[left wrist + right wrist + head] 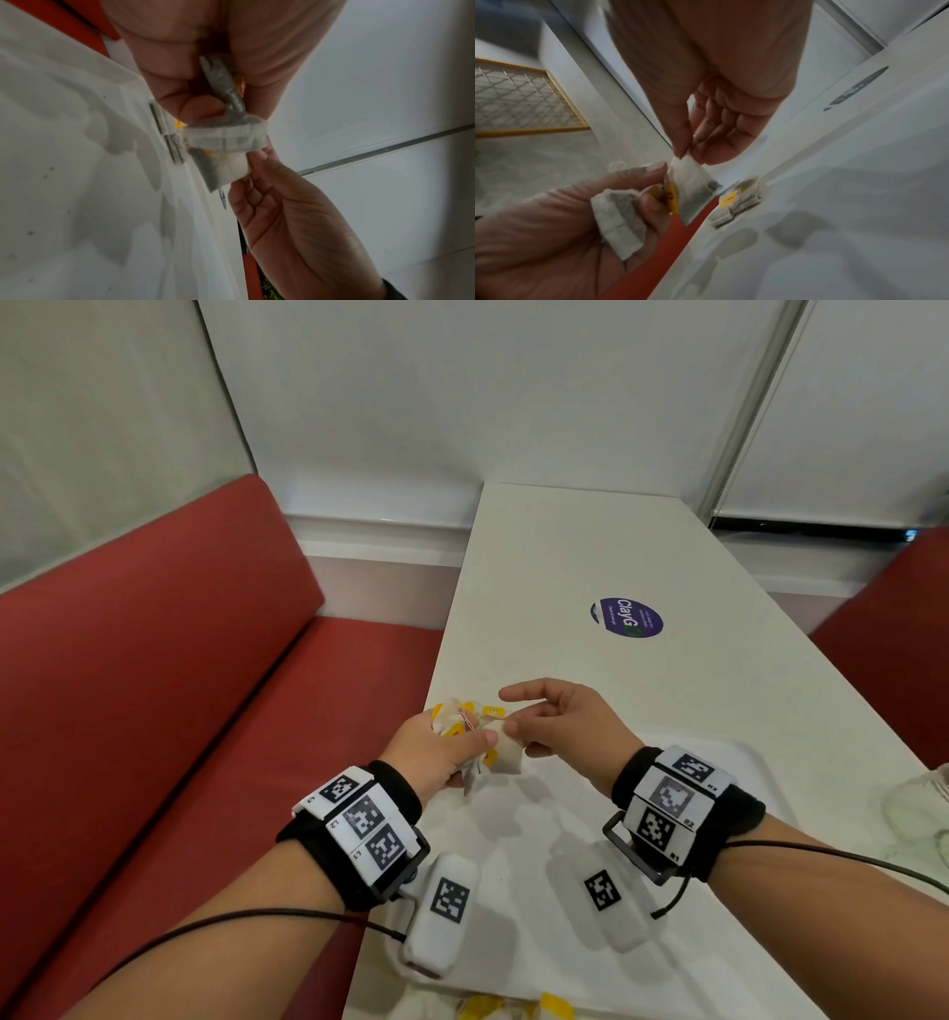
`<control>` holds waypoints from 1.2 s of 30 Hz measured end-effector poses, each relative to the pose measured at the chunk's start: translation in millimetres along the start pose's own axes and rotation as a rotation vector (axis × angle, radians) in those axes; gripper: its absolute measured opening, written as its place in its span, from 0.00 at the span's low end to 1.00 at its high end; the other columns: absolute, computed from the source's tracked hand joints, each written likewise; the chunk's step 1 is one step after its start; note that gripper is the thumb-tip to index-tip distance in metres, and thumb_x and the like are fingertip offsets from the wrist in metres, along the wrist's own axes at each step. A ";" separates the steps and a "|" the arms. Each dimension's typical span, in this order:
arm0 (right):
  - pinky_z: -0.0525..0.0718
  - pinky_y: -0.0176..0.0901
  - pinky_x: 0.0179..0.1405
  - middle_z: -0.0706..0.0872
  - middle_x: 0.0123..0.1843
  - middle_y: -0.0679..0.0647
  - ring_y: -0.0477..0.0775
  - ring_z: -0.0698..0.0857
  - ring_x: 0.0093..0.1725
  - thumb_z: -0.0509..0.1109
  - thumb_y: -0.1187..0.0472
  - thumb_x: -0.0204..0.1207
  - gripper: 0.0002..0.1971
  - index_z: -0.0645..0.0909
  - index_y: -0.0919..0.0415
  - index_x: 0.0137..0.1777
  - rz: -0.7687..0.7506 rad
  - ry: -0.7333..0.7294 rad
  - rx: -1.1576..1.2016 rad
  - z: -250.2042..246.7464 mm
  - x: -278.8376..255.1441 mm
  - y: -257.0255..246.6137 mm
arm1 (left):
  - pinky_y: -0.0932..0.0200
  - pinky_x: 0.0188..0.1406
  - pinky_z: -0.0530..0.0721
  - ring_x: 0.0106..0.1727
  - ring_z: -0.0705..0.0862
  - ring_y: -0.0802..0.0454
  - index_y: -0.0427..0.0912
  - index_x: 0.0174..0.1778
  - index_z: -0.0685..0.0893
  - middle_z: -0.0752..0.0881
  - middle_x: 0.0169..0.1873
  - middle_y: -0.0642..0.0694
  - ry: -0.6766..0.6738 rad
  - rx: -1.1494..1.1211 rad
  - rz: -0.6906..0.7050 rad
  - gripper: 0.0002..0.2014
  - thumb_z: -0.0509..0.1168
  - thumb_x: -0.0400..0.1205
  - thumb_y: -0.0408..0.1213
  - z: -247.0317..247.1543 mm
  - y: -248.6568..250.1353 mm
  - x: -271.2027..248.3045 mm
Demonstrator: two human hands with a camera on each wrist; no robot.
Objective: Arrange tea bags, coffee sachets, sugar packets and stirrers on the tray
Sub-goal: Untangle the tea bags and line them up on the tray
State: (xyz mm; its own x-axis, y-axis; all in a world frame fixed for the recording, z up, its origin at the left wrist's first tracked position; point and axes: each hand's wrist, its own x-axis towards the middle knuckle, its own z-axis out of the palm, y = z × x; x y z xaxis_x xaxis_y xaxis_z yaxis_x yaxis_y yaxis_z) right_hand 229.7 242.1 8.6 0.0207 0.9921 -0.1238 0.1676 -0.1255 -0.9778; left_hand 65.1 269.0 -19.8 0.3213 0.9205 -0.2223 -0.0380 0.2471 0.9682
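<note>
A red padded bench (169, 690) runs along the left, under pale wall panels (462, 387). To its right a long white table (642, 567) stretches away, with a round purple sticker (626, 617) on its top well beyond the hands; a second red seat (893, 639) shows at the far right. A white tray (739, 752) lies on the near part of the table, under and beside the right wrist.

The left hand (434, 755) is held above the table's left edge, fingers curled round a bunch of tea bags (459, 724) with yellow tags. The right hand (565, 726) meets it from the right: thumb and forefinger pinch the top corner of a single tea bag (693, 186) that hangs just beside the bunch, touching the left thumb, while the other right fingers are loosely spread. Both wrists carry black bands with white marker blocks and trailing cables.

In the right wrist view, a small stack of tea bags (739, 203) with a yellow label lies flat on the white surface just beyond the pinched bag, near the edge. At the bottom of the head view, below both forearms, more yellow-tagged bags (513, 1008) lie blurred. At the far right edge a pale, clear item sits too indistinct to name.
</note>
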 end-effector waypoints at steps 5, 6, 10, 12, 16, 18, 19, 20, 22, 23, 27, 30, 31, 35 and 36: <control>0.85 0.37 0.37 0.87 0.42 0.62 0.54 0.83 0.38 0.71 0.71 0.75 0.11 0.85 0.55 0.52 0.043 0.012 0.065 -0.7 1.7 -1.0 | 0.65 0.21 0.79 0.25 0.83 0.55 0.41 0.39 0.79 0.83 0.30 0.45 0.016 -0.038 -0.004 0.08 0.69 0.77 0.25 -1.4 3.3 -0.4; 0.86 0.38 0.37 0.87 0.42 0.61 0.54 0.84 0.37 0.71 0.72 0.75 0.11 0.85 0.56 0.52 0.046 0.017 0.090 -0.7 2.3 -1.3 | 0.66 0.21 0.79 0.25 0.82 0.55 0.42 0.39 0.79 0.83 0.30 0.45 0.026 -0.026 -0.003 0.09 0.68 0.77 0.24 -1.8 3.5 -0.1; 0.89 0.42 0.37 0.86 0.38 0.58 0.49 0.86 0.32 0.69 0.74 0.76 0.11 0.83 0.61 0.54 0.047 0.040 0.182 1.1 3.0 -0.9 | 0.68 0.19 0.77 0.22 0.81 0.58 0.43 0.37 0.78 0.81 0.29 0.46 0.038 -0.007 0.001 0.12 0.69 0.75 0.21 -1.8 3.8 0.2; 0.90 0.43 0.38 0.86 0.36 0.57 0.48 0.86 0.31 0.70 0.73 0.76 0.11 0.83 0.61 0.55 0.042 0.044 0.202 2.5 2.2 -1.1 | 0.69 0.19 0.77 0.21 0.81 0.58 0.43 0.36 0.78 0.82 0.26 0.48 0.042 -0.023 0.008 0.12 0.70 0.74 0.21 -1.1 4.6 -0.8; 0.86 0.52 0.51 0.86 0.41 0.59 0.55 0.85 0.39 0.76 0.70 0.70 0.14 0.83 0.58 0.55 0.012 -0.011 0.160 4.6 -0.5 -0.7 | 0.61 0.30 0.79 0.30 0.83 0.51 0.43 0.37 0.79 0.84 0.31 0.45 0.055 -0.044 0.011 0.10 0.74 0.73 0.27 -0.3 4.1 0.4; 0.85 0.52 0.51 0.82 0.40 0.60 0.57 0.83 0.41 0.77 0.72 0.69 0.15 0.84 0.56 0.53 -0.003 -0.025 0.115 6.1 -0.2 0.4 | 0.60 0.30 0.79 0.30 0.82 0.51 0.44 0.38 0.79 0.84 0.31 0.45 0.052 -0.050 0.003 0.11 0.75 0.72 0.28 0.0 4.7 0.6; 0.85 0.53 0.51 0.82 0.39 0.60 0.57 0.82 0.40 0.76 0.73 0.70 0.15 0.84 0.56 0.52 -0.002 -0.017 0.109 6.1 1.4 0.9 | 0.62 0.28 0.78 0.29 0.82 0.52 0.45 0.37 0.79 0.83 0.29 0.48 0.055 -0.040 0.004 0.11 0.74 0.72 0.28 -0.2 4.9 0.6; 0.85 0.53 0.51 0.82 0.38 0.60 0.58 0.82 0.40 0.74 0.74 0.71 0.14 0.84 0.56 0.51 0.003 -0.001 0.105 4.4 4.7 1.7 | 0.63 0.25 0.78 0.28 0.81 0.54 0.45 0.37 0.79 0.83 0.27 0.50 0.063 -0.023 0.008 0.11 0.74 0.73 0.28 -1.1 4.9 0.3; 0.87 0.49 0.46 0.82 0.39 0.61 0.58 0.84 0.39 0.72 0.75 0.72 0.13 0.84 0.57 0.50 0.024 0.044 0.082 -2.6 13.9 2.7 | 0.65 0.23 0.77 0.25 0.79 0.56 0.45 0.37 0.79 0.80 0.25 0.51 0.084 0.022 0.006 0.09 0.72 0.75 0.29 -4.6 4.2 -0.2; 0.89 0.47 0.42 0.82 0.40 0.63 0.57 0.84 0.38 0.72 0.76 0.72 0.13 0.83 0.57 0.49 0.039 0.064 0.040 -7.2 19.6 3.3 | 0.65 0.22 0.75 0.24 0.77 0.56 0.44 0.38 0.79 0.79 0.26 0.49 0.094 0.035 0.000 0.08 0.71 0.76 0.29 -7.1 3.8 -0.4; 0.90 0.56 0.47 0.82 0.37 0.58 0.59 0.85 0.39 0.73 0.75 0.71 0.13 0.83 0.56 0.47 0.122 0.067 -0.173 -18.3 39.6 10.5 | 0.64 0.23 0.68 0.25 0.74 0.53 0.41 0.43 0.78 0.78 0.35 0.40 0.112 -0.001 -0.072 0.04 0.63 0.80 0.28 -15.1 8.6 -5.9; 0.90 0.51 0.45 0.80 0.37 0.55 0.56 0.85 0.35 0.74 0.74 0.71 0.13 0.84 0.54 0.47 0.186 0.031 -0.233 -17.6 49.8 17.4 | 0.62 0.25 0.67 0.28 0.75 0.49 0.42 0.46 0.78 0.81 0.35 0.43 0.108 -0.048 -0.124 0.04 0.58 0.83 0.32 -20.2 13.1 -8.2; 0.90 0.48 0.43 0.80 0.37 0.54 0.55 0.84 0.33 0.74 0.73 0.71 0.13 0.84 0.54 0.47 0.196 0.030 -0.253 -17.7 52.1 18.9 | 0.61 0.26 0.67 0.30 0.75 0.47 0.42 0.46 0.78 0.81 0.36 0.43 0.105 -0.049 -0.139 0.05 0.58 0.83 0.32 -21.7 13.5 -8.1; 0.90 0.50 0.44 0.80 0.39 0.54 0.55 0.84 0.35 0.74 0.72 0.71 0.13 0.83 0.54 0.49 0.203 0.062 -0.374 -17.2 62.3 24.6 | 0.61 0.26 0.68 0.33 0.76 0.46 0.42 0.47 0.80 0.82 0.37 0.43 0.099 -0.041 -0.184 0.06 0.57 0.81 0.32 -27.0 12.7 -5.6; 0.90 0.52 0.46 0.81 0.39 0.54 0.56 0.85 0.36 0.74 0.71 0.71 0.13 0.83 0.53 0.48 0.192 0.076 -0.407 -17.1 63.5 25.7 | 0.62 0.26 0.69 0.33 0.76 0.47 0.42 0.47 0.80 0.82 0.37 0.43 0.094 -0.040 -0.193 0.07 0.57 0.81 0.31 -27.0 12.3 -5.1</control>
State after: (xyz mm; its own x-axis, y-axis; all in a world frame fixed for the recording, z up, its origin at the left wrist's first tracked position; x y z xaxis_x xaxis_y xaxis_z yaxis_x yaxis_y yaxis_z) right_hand 252.1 301.9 -21.5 0.1594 0.9499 -0.2687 0.5272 -0.3120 -0.7904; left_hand 37.4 275.5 -9.8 0.2363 0.8789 -0.4144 -0.0229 0.4314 0.9019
